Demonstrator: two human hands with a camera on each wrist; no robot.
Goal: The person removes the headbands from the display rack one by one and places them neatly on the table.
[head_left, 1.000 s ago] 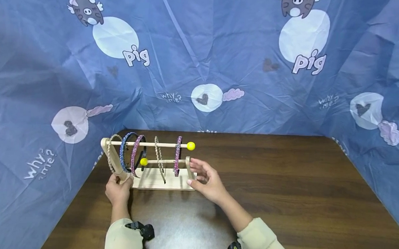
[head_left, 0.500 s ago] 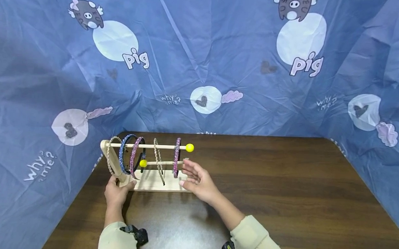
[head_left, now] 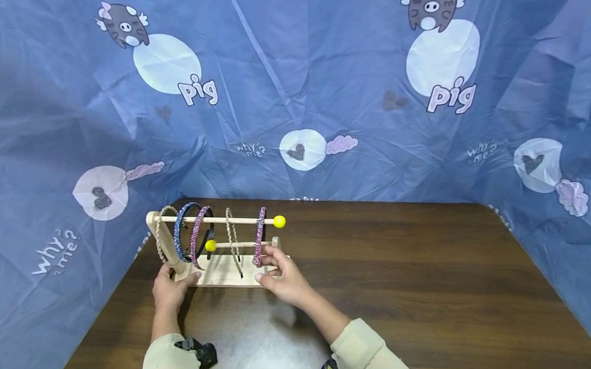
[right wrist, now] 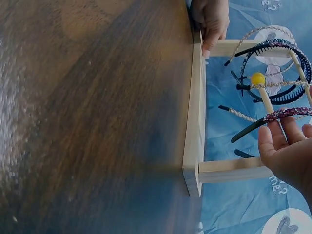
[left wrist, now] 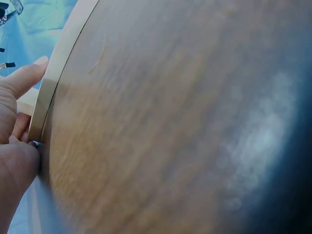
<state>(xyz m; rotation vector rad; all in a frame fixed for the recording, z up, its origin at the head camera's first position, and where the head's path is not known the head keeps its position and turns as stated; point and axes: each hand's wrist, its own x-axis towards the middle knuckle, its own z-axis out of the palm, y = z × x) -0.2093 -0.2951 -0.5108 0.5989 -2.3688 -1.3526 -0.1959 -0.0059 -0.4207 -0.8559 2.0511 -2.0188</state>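
Observation:
A light wooden headband stand (head_left: 224,278) has two rods with yellow ball ends. My left hand (head_left: 168,293) grips the left end of its base, thumb on top, fingers partly hidden. Along the upper rod hang a beige braided headband (head_left: 159,239), a blue glittery headband (head_left: 178,232) and a pink glittery headband (head_left: 195,232) at left. A second beige headband (head_left: 234,248) hangs mid-rod. Farther right, another pink glittery headband (head_left: 260,226) is touched by the fingertips of my right hand (head_left: 286,281). In the right wrist view, that hand's fingers are loosely bent under this pink headband (right wrist: 287,113).
The stand is on a brown wooden table (head_left: 419,281), toward its left side. Blue patterned cloth (head_left: 329,61) rises behind and beside the table. The yellow ball (head_left: 279,221) of the upper rod sticks out above my right hand.
My right hand has moved left from the stand's right upright to the rightmost pink headband. The left hand keeps its grip on the base. The view has shifted slightly.

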